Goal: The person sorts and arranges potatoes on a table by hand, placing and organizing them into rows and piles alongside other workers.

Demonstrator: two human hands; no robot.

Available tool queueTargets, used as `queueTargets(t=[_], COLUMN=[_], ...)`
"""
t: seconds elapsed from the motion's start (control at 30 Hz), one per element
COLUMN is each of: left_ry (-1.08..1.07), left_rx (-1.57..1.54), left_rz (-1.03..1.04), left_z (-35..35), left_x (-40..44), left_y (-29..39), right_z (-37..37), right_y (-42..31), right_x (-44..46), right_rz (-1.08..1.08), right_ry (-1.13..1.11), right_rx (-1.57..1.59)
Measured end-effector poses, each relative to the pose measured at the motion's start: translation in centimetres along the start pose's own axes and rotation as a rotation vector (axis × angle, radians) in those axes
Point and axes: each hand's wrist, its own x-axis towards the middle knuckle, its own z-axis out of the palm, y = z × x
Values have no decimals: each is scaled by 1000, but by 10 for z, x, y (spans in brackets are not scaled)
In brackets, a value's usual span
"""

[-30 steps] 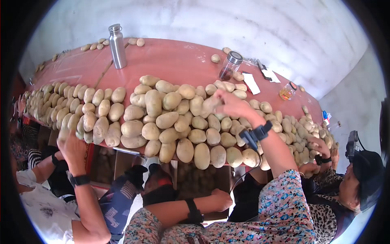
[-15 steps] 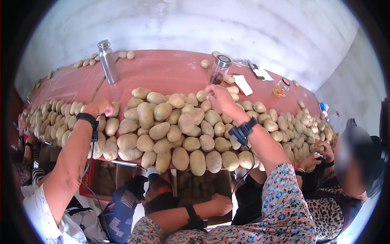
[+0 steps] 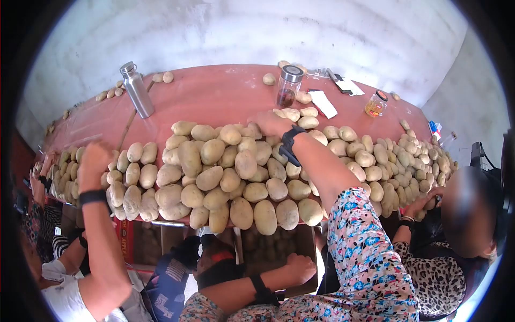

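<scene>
A broad pile of potatoes (image 3: 276, 190) covers the front of the reddish table. My right hand (image 3: 272, 124), reaching from a floral sleeve, is at the pile's back edge, with its fingers over a potato (image 3: 253, 130). The fingers are smeared, and whether they grip it cannot be told. Low in front of me, my left hand (image 3: 300, 268) is closed in a fist beside the open boxes under the table, with no object showing in it. Dark bands circle both my wrists.
A co-worker's raised hand (image 3: 96, 158) is over the potatoes at left; another person's hands (image 3: 421, 204) work at right. A steel bottle (image 3: 138, 91), a lidded glass (image 3: 288, 88), a small jar (image 3: 376, 104) and white paper (image 3: 324, 104) stand or lie farther back. Cardboard boxes (image 3: 314, 249) sit below.
My right hand has shifted left along the back of the pile. My left hand keeps its fist. The co-worker's hand at left has moved farther left, and the view has shifted slightly.
</scene>
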Motion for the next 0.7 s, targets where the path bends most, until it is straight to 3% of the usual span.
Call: queueTargets(t=[0.07,0.13,0.23,0.33,0.47,0.6,0.67,0.7], left_ry=[-12,-18,-31,-34,-50,-40,-35,-31], left_rx=[-4,1,6,6,42,50,47,40], left_rz=[3,6,19,18,46,74,61,47], left_z=[-1,-4,-7,-3,-1,3,2,1], left_x=[0,0,-2,0,1,2,1,0], left_y=[0,1,4,3,2,2,2,4], right_z=[-7,-14,-31,-33,-39,-30,-41,-48], right_y=[-1,-4,-14,-15,-57,-44,-32,-27], right_x=[-10,-25,-44,-55,-81,-75,-70,-66], right_rz=[23,-191,-61,-161,-105,-176,-83,-84], right_ry=[-32,142,196,242,118,149,148,144], right_rx=[147,-46,51,112,-163,-153,155,156])
